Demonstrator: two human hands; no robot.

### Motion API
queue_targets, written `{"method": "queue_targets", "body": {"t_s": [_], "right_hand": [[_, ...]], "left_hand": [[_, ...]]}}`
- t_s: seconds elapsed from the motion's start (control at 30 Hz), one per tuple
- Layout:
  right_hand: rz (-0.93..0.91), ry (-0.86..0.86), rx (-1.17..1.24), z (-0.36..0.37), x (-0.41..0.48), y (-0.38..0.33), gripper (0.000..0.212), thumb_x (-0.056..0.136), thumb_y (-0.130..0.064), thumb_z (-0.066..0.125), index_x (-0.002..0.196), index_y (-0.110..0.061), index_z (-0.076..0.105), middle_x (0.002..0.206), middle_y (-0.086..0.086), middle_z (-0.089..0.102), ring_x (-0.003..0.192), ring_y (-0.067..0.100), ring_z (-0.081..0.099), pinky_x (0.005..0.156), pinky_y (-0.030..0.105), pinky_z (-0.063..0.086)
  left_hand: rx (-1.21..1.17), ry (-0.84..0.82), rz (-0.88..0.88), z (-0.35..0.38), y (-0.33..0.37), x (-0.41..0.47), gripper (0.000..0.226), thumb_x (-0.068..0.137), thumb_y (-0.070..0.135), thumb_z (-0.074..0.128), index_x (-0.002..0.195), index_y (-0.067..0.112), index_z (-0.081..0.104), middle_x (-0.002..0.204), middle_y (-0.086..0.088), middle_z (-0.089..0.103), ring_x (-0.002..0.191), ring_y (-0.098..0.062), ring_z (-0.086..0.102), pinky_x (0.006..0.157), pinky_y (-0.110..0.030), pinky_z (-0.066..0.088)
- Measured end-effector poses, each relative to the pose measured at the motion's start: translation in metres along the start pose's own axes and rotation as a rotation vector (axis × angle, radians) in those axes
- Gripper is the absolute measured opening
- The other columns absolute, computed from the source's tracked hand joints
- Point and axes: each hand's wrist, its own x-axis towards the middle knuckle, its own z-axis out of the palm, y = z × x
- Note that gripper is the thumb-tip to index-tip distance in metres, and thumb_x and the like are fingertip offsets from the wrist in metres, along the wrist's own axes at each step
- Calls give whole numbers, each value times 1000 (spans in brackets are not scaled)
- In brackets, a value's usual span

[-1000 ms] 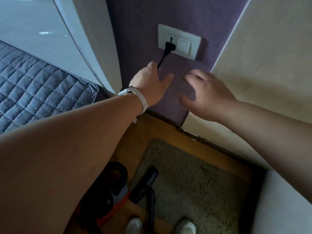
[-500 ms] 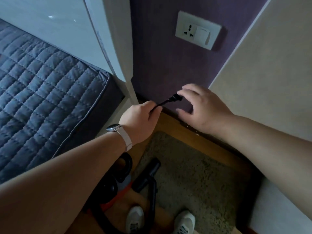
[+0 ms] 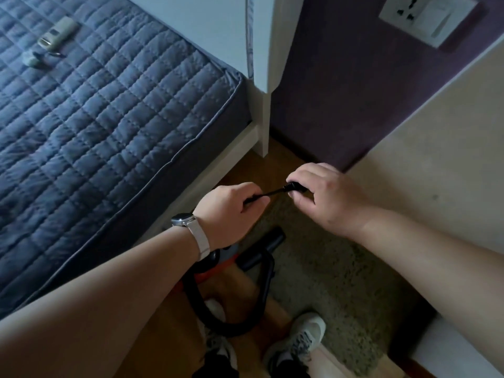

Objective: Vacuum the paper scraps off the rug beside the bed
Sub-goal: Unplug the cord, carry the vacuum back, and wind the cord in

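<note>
My left hand (image 3: 231, 211), with a watch on the wrist, is closed around the black power cord (image 3: 268, 194). My right hand (image 3: 324, 197) pinches the black plug (image 3: 296, 186) at the cord's end. Both hands hover above the beige shaggy rug (image 3: 335, 276) on the wooden floor. The vacuum's black nozzle (image 3: 261, 252) and hose (image 3: 201, 304) lie on the rug's left edge, with a red body part (image 3: 218, 268) partly hidden under my left arm. I see no paper scraps on the visible rug.
The bed with a blue quilted cover (image 3: 95, 126) fills the left, with a remote (image 3: 56, 36) lying on it. A white wall socket (image 3: 425, 17) sits high on the purple wall, with nothing plugged in. A cream wall runs along the right. My shoes (image 3: 297, 345) stand at the rug's near edge.
The plug was in the wall socket a second ago; it is out now. Both hands have come down from the wall with cord and plug, and the view has tilted down.
</note>
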Motion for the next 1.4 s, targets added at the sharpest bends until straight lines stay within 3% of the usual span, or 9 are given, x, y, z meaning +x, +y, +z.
{"method": "queue_targets", "body": {"t_s": [0.17, 0.33, 0.53, 0.67, 1.07, 1.17, 1.27, 1.4], "right_hand": [[7, -123, 1, 58, -21, -40, 18, 92, -25, 62, 106, -16, 66, 100, 0, 64, 92, 25, 58, 71, 39, 51], [120, -238, 6, 127, -34, -85, 20, 96, -33, 56, 109, -18, 61, 103, -1, 57, 91, 23, 55, 65, 30, 33], [259, -304, 90, 203, -39, -147, 19, 96, -33, 56, 91, -15, 56, 92, -2, 47, 66, 12, 42, 52, 25, 26], [349, -325, 147, 250, -37, -170, 22, 94, -34, 55, 78, -20, 51, 84, -5, 42, 68, 16, 47, 53, 29, 30], [583, -348, 201, 364, -52, -142, 14, 95, -32, 56, 93, -18, 60, 94, -1, 51, 87, 22, 54, 73, 36, 45], [617, -296, 251, 385, -49, -132, 6, 94, -29, 56, 89, -26, 55, 95, -2, 52, 89, 20, 54, 73, 33, 42], [643, -251, 287, 405, -47, -124, 9, 95, -31, 57, 97, -23, 60, 96, -2, 54, 87, 19, 54, 68, 31, 41], [686, -237, 319, 427, -46, -116, 8, 95, -31, 58, 94, -27, 52, 90, -6, 49, 83, 18, 53, 55, 23, 33]], "left_hand": [[96, -108, 13, 9, -61, -47, 24, 95, 44, 53, 94, 25, 68, 75, 10, 62, 65, -12, 55, 59, -29, 46], [147, -212, -1, 19, -130, -87, 29, 94, 50, 51, 94, 26, 67, 85, 9, 64, 75, -13, 58, 65, -29, 46], [213, -309, 81, 15, -204, -125, 33, 96, 50, 50, 90, 23, 68, 85, 10, 65, 81, -14, 59, 80, -28, 38], [291, -364, 92, 14, -250, -137, 37, 97, 52, 46, 88, 21, 64, 84, 8, 62, 80, -15, 57, 73, -26, 30], [328, -394, 41, 90, -336, -128, 32, 95, 55, 48, 73, 31, 50, 73, 12, 52, 71, -12, 53, 66, -30, 32], [332, -293, 35, 110, -346, -120, 25, 94, 52, 52, 86, 28, 56, 72, 15, 47, 74, -13, 54, 72, -31, 34], [304, -217, 16, 128, -362, -114, 25, 89, 50, 59, 93, 26, 51, 83, 13, 51, 81, -17, 56, 77, -35, 43], [200, -189, -63, 148, -383, -107, 64, 84, 51, 67, 132, 18, 42, 127, -4, 51, 111, -23, 54, 92, -41, 48]]}}
